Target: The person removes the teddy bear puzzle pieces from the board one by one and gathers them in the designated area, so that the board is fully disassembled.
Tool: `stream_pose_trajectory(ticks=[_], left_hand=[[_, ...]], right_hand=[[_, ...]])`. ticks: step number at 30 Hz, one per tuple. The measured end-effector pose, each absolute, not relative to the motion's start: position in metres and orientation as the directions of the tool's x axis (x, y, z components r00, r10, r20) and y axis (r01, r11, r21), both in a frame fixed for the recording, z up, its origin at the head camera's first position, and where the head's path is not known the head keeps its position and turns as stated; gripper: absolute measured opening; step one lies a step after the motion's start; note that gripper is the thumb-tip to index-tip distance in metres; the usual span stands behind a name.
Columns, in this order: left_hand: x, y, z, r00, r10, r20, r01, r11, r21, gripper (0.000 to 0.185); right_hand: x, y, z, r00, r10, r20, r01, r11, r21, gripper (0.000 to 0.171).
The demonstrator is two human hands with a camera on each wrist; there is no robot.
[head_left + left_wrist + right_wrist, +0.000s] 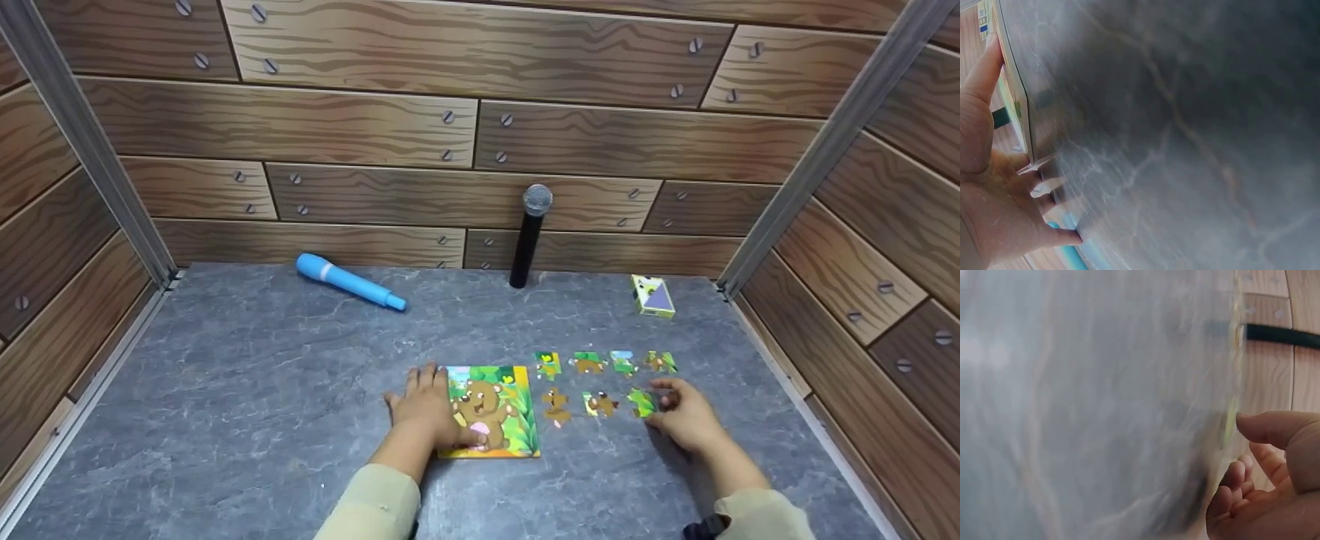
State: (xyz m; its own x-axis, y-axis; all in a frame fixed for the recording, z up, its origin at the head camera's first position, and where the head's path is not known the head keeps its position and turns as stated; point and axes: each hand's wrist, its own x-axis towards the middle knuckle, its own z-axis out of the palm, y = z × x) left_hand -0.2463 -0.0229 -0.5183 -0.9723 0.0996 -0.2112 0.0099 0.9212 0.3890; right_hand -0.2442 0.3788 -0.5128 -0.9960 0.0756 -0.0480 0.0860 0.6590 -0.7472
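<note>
A square bear picture board [517, 431] lies on the table, showing a brown bear among green leaves inside an orange-yellow border. My left hand [425, 409] rests on its left side with spread fingers, the thumb over the lower part of the picture. In the left wrist view that thumb [987, 70] lies along the board's edge. Right of the board lie several jigsaw pieces in two rows. My right hand [688, 416] is at the right end of the lower row, thumb and forefinger apart beside a green leaf jigsaw piece [641, 403]. Whether they touch it is unclear.
Behind the board a black microphone [526, 244] stands upright near the back wall. A blue toy microphone [351, 283] lies at the back left. At the back right sits a small patterned box [653, 296]. Wood-print panels enclose the grey marbled table [247, 420].
</note>
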Motion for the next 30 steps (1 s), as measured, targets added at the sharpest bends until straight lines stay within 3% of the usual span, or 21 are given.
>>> stream_pose_trajectory(ticks=[7,13,30], left_hand=[[-0.245,-0.025,-0.516,-0.974,0.098,-0.206,0.009,0.918,0.396,0.135],[-0.245,-0.025,-0.517,-0.972,0.1,-0.211,0.007,0.917,0.399,0.135],[-0.246,-0.023,-0.519,-0.975,0.104,-0.198,0.016,0.915,0.403,0.134]], right_hand=[[-0.24,0.345,-0.499,-0.997,0.003,0.082,-0.06,0.656,-0.752,0.051],[-0.234,0.304,-0.495,-0.987,-0.078,0.141,-0.16,0.564,-0.81,0.049],[-0.22,0.22,-0.501,-0.936,-0.343,0.08,-0.259,0.516,-0.817,0.053]])
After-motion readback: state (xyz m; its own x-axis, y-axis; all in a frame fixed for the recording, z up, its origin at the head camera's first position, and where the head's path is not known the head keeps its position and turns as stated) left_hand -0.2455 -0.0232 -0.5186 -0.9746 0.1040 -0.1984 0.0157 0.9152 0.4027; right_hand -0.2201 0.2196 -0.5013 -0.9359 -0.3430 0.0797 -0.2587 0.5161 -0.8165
